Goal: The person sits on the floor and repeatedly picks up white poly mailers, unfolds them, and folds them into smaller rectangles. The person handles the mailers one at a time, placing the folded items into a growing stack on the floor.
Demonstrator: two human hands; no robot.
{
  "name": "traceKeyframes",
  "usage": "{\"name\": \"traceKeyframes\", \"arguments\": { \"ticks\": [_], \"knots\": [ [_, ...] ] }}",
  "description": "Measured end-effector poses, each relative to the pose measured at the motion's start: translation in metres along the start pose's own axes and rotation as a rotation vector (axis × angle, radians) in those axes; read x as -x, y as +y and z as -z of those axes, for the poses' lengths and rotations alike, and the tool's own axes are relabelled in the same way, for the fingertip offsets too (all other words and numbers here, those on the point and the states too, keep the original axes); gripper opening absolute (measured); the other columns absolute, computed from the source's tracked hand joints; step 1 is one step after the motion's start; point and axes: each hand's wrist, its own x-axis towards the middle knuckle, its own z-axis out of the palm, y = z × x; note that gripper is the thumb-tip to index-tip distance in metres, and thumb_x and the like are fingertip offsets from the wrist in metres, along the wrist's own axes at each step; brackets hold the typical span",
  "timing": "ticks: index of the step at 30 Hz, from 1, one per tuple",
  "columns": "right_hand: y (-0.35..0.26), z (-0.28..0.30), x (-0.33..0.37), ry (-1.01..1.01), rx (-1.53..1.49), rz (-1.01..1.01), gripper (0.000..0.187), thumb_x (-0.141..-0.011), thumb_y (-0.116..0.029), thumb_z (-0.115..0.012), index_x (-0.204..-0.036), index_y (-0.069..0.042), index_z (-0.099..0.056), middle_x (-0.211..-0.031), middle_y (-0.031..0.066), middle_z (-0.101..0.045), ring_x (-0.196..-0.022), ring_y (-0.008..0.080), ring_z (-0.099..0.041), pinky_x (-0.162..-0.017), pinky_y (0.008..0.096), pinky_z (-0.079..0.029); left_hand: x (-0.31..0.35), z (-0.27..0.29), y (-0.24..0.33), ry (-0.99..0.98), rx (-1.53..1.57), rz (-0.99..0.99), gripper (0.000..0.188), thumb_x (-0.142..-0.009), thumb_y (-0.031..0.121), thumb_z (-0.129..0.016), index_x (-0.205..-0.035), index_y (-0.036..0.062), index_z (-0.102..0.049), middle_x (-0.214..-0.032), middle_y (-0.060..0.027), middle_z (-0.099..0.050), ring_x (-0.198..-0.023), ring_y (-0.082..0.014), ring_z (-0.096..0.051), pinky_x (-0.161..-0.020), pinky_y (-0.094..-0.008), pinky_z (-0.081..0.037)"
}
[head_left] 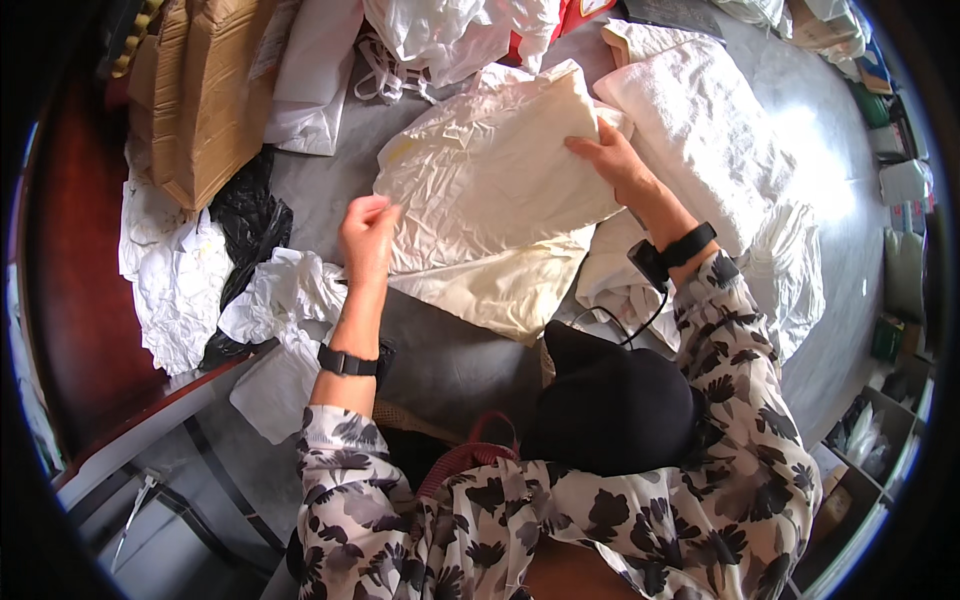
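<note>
A wrinkled cream cloth [490,170] is spread between my two hands, folded so that a yellower layer [510,280] shows along its lower side. My left hand [368,238] is closed in a pinch at the cloth's left edge, with the fingertips partly hidden. On the opposite side, my right hand [615,160] grips the upper right edge, the thumb lying on top and the other fingers out of sight beneath. Just beyond my right hand lies a thick white towel-like cloth [690,130], folded over.
Cardboard [215,100] leans at the far left beside a black plastic bag [255,215] and crumpled white cloths [175,270]. White plastic bags [440,35] stand at the back. More white fabric [780,260] lies to the right on the grey floor [840,220]. Shelving with bins [880,430] lines the right side.
</note>
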Motion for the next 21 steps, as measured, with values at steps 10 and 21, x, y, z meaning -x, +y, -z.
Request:
{"name": "traceKeyframes", "arguments": {
  "ticks": [10, 21],
  "knots": [
    [-0.065, -0.135, 0.064, -0.185, 0.925, 0.905, 0.040, -0.079, -0.015, -0.068, -0.118, -0.012, -0.058, -0.082, 0.0095, -0.061, -0.066, 0.0279, -0.065, -0.057, 0.0374, -0.053, 0.062, 0.010, 0.198, -0.266, 0.590, 0.370, 0.047, -0.085, 0.043, -0.071, -0.111, 0.0061, -0.060, -0.093, -0.0066, -0.063, -0.079, -0.0166, -0.064, -0.054, -0.0279, -0.052],
    [-0.083, -0.142, 0.040, -0.101, 0.567, 0.563, 0.032, -0.088, -0.034, -0.064, -0.093, -0.003, -0.058, -0.075, 0.0146, -0.066, -0.068, 0.0306, -0.066, -0.063, 0.0409, -0.052, 0.079, 0.005, 0.169, -0.221, 0.562, 0.165, 0.022, -0.094, 0.015, -0.060, -0.108, -0.0018, -0.062, -0.099, -0.0054, -0.064, -0.083, -0.0132, -0.062, -0.069, -0.0299, -0.051]
  ]
}}
